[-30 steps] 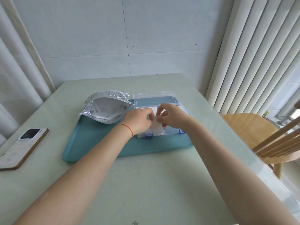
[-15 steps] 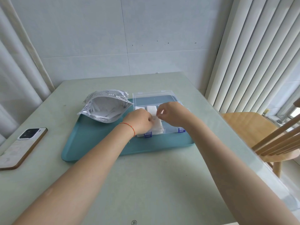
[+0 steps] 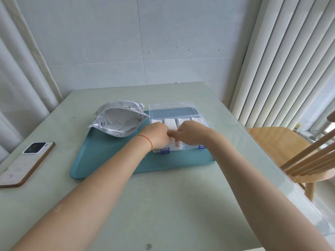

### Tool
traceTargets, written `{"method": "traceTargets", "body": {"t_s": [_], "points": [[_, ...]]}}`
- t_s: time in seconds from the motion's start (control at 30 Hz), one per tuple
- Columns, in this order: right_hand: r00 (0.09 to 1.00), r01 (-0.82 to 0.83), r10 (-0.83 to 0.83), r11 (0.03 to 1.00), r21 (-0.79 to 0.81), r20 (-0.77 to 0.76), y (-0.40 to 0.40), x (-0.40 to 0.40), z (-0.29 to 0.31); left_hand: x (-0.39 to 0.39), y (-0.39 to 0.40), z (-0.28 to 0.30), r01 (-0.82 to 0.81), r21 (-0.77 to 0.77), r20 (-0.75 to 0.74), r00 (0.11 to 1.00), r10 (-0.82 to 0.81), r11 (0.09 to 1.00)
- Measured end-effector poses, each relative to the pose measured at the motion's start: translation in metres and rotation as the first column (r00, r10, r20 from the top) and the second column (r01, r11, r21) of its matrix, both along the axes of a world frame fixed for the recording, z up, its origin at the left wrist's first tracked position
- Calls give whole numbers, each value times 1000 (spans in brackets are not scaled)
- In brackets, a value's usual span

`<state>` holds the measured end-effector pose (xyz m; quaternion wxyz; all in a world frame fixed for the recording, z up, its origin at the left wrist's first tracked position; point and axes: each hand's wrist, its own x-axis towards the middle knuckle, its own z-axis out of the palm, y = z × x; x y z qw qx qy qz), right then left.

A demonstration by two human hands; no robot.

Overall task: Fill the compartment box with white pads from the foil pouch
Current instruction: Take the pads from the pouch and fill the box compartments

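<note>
Two hands met over the clear compartment box on the teal tray. Your left hand, with a red string around its wrist, had its fingers curled down into the box's left compartments, and your right hand lay just beside it, fingertips drawn together at the box's middle, the two hands touching. Something white showed below the fingers near the front wall, but whether either grip actually pinched a pad could not be told, since the knuckles hid the fingertips.

The box stood on the right half of the tray with its transparent lid folded back flat behind it and two blue latches on its front edge. Four white pads showed in the rear row of compartments, standing side by side.

The foil pouch lay on the tray's far left corner, just beside the box, its mouth gaping toward you, with more white pads visible inside.

The tray rested on the pale green surface. A smartphone lay face down near the surface's left edge, well apart from the tray. A wooden chair stood at the right.
</note>
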<state>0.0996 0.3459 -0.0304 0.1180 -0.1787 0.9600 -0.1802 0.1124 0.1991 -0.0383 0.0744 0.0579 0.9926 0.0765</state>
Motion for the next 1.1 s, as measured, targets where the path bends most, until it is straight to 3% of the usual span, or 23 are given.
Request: {"method": "traceTargets", "body": {"t_s": [0.13,0.23,0.33,0.43,0.5,0.57,0.63,0.73,0.83,0.9,1.1], "points": [[998,47,-48,999,7,34,2,6,8,-1,-1,0,-3,0,10,1000,3,1000],[992,83,-89,994,-66,-92,-3,6,13,4,-5,6,16,45,5,1000,-16,999],[972,75,-113,980,-186,-204,-23,1,17,13,-21,16,0,183,-200,979,38,983],[970,-13,-56,958,-286,-234,-61,2,19,23,-60,21,-86,324,-416,881,224,942],[962,-81,-2,953,-293,-273,-90,3,17,30,-89,20,-189,369,-534,759,374,910],[952,-121,38,958,-259,-303,-117,1,12,37,-116,17,-261,388,-652,600,463,884],[941,-139,76,975,-172,-329,-143,-4,6,42,-140,10,-299,393,-694,524,493,870],[916,-165,154,986,1,-370,-169,-11,-6,42,-161,0,-365,431,-525,643,558,825],[884,-181,242,966,185,-401,-190,-13,-14,40,-170,-9,-323,519,-381,742,552,791],[862,-175,284,944,280,-420,-203,-14,-17,41,-173,-13,-275,576,-379,745,549,770],[864,-109,272,922,371,-423,-219,-23,-24,41,-173,-16,-210,643,-397,731,555,736]]}}
